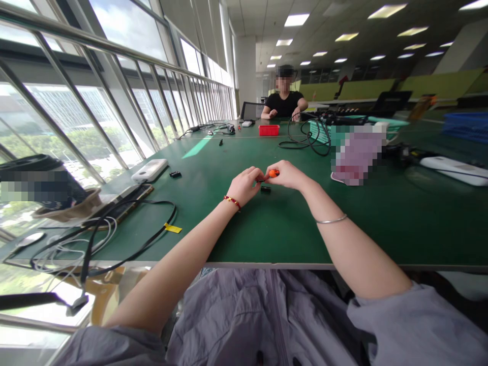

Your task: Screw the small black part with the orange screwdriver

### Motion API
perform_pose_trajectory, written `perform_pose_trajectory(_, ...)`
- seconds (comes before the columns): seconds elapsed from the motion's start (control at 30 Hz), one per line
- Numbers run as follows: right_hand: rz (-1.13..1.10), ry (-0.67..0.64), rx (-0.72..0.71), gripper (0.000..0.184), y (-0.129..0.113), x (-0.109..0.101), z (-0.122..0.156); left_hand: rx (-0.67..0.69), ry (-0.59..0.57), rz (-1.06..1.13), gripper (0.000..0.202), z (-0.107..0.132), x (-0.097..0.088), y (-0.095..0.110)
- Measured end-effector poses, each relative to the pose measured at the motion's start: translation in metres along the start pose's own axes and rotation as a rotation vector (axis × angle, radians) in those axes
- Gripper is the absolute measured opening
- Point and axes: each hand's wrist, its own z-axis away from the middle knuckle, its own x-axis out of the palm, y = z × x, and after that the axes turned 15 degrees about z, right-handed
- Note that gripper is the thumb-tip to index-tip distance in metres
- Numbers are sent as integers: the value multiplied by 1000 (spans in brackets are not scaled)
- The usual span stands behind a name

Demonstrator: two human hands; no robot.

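Over the green table, my left hand point(246, 184) and my right hand point(287, 175) meet almost fingertip to fingertip. My right hand is closed around a small screwdriver point(273, 173) with an orange and black handle, which points toward the left hand; its tip is too small to make out. Between the left thumb and fingers is a small dark piece point(261, 180), mostly hidden by the fingers. Just below the hands, a short black part point(266, 189) lies on the table.
A similar black part point(175, 174) and a white box point(150, 170) lie to the left, near cables point(133, 203) and a cup point(41, 178). Farther off are a red tray point(269, 130), a teal basket point(320, 133) and a seated person point(284, 101). A phone point(358, 155) lies right.
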Motion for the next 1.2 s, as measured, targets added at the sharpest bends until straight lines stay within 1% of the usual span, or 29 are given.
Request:
perform_pose_trajectory(0.13, 19, 12, 2, 18, 1, -1, 1, -4, -22, 35, 22, 1, -4, 1)
perform_pose_trajectory(0.23, 7, 26, -7, 19, 2, -1, 2, 0, 12, 34, 25, 2, -8, 1)
perform_pose_trajectory(0.33, -5, 40, -14, 18, 3, -1, 2, -23, 67, -6, 22, 2, -11, 0)
perform_pose_trajectory(0.47, -2, 51, -14, 16, 4, 0, 2, -71, 48, -35, 17, 1, -10, -5)
perform_pose_trajectory(0.6, -6, 60, -10, 16, 6, 0, 1, -140, 52, 86, 17, 0, -5, -13)
perform_pose_trajectory(0.73, -9, 61, -4, 15, 7, 0, 1, -195, 106, 231, 19, 1, -1, -19)
perform_pose_trajectory(0.83, -16, 57, -1, 15, 7, 1, 1, -230, 137, 249, 24, 1, -2, -20)
perform_pose_trajectory(0.9, -20, 62, -6, 15, 7, 1, 1, -258, 115, 264, 23, 1, -2, -20)
perform_pose_trajectory(1.03, -14, 57, -3, 15, 7, 1, 1, -250, 62, 343, 24, 0, -2, -19)
perform_pose_trajectory(1.2, -11, 58, 2, 14, 4, -1, 3, -240, 80, 358, 22, 0, -3, -19)
